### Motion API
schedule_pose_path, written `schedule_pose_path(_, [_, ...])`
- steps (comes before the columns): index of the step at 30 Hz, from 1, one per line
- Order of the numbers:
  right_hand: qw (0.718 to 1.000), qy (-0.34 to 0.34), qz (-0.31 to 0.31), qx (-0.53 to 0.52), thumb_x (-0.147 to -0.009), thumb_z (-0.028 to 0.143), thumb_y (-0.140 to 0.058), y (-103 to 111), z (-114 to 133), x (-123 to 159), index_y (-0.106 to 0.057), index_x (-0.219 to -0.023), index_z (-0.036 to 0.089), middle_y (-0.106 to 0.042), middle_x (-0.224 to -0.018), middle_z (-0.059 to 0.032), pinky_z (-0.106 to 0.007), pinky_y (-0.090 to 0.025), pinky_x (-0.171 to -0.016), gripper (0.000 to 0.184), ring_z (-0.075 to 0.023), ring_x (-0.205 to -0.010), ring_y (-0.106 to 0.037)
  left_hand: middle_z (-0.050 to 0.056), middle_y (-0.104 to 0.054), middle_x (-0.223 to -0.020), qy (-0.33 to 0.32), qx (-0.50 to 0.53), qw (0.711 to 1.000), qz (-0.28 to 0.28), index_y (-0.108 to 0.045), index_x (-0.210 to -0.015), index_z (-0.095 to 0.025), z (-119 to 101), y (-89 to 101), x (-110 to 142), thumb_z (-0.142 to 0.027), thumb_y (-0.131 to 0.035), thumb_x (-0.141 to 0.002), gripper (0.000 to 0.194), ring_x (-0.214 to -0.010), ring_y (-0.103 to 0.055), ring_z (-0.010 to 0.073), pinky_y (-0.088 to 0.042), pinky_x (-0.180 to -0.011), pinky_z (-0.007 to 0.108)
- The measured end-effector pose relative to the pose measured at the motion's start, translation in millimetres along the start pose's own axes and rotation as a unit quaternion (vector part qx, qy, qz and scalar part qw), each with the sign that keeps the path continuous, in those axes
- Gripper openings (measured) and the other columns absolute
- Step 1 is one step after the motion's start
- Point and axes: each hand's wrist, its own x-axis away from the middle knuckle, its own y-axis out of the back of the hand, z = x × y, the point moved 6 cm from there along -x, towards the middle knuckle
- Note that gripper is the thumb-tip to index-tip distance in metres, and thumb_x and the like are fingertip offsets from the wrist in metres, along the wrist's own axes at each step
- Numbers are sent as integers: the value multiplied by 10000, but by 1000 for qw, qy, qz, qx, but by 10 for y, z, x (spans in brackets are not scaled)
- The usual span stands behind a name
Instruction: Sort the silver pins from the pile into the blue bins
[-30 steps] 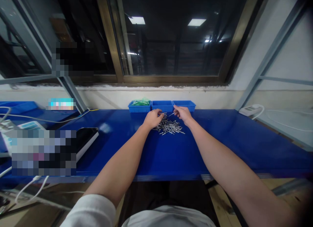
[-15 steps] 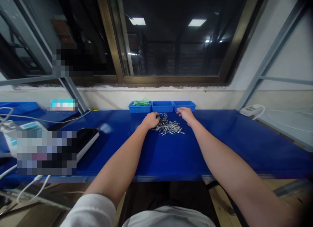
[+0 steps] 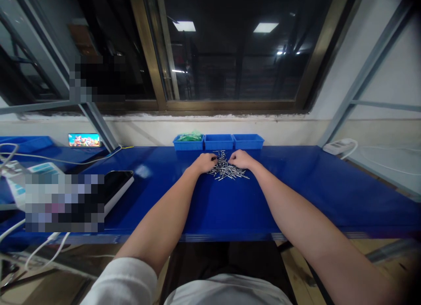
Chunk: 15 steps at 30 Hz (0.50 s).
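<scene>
A loose pile of slim silver metal pieces that look like blind rivets (image 3: 228,171) lies on the blue table (image 3: 230,204). My left hand (image 3: 206,163) rests at the pile's left side, its fingers curled and closed. Something small and dark shows at those fingertips, too small to name. From the right, my right hand (image 3: 241,158) reaches over the pile's far right part, thumb and fingers pinched together just above or among the rivets. What that pinch holds, if anything, is hidden.
Behind the pile stand three blue bins: the left bin (image 3: 189,145) with green plastic wrap, the middle bin (image 3: 219,143) and the right bin (image 3: 248,143). A dark-topped device (image 3: 120,182) sits left, a lit phone (image 3: 83,140) back left, a white device (image 3: 338,146) back right.
My right hand has moved left and slightly down, from in front of the right bin to the pile, its fingers now pinched there. My left hand has stayed nearly in place.
</scene>
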Motion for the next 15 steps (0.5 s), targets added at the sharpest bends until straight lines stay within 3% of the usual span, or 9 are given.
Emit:
schedule_pose_path(4, [999, 15, -24, -20, -722, 302, -553, 25, -2, -23, -642, -681, 159, -655, -693, -53, -255, -391, -590, 173, -161, -632, -564, 72, -632, -1052, -9, -8, 999, -52, -635, -1025, -178, -56, 100, 12, -323, -481, -789, 317, -976, -570, 213, -410, -891, 289])
schedule_pose_path(8, [990, 55, -46, -118, -765, 297, -504, 67, 79, -25, -589, -785, 150, -634, -717, -41, -250, -404, -617, 171, -137, -652, -554, 63, -635, -1008, -43, 28, 994, -98, -626, -1018, -172, -221, 240, 59, -328, -487, -797, 304, -927, -575, 184, -423, -858, 277])
schedule_pose_path(11, [974, 69, -16, -214, -739, 314, -542, 50, 179, 4, -560, -775, 147, -603, -631, -13, -245, -411, -600, 171, -123, -605, -546, 43, -650, -943, -79, 73, 990, -95, -622, -1010, -173, -355, 291, 91, -320, -494, -800, 287, -848, -586, 160, -437, -783, 249])
schedule_pose_path(15, [951, 66, -26, -300, -675, 340, -617, 84, 266, 42, -534, -768, 152, -586, -583, 9, -239, -410, -570, 225, -113, -563, -540, 14, -663, -817, -112, 103, 986, -70, -652, -890, -167, -450, 284, 111, -323, -483, -812, 243, -729, -577, 137, -427, -691, 225])
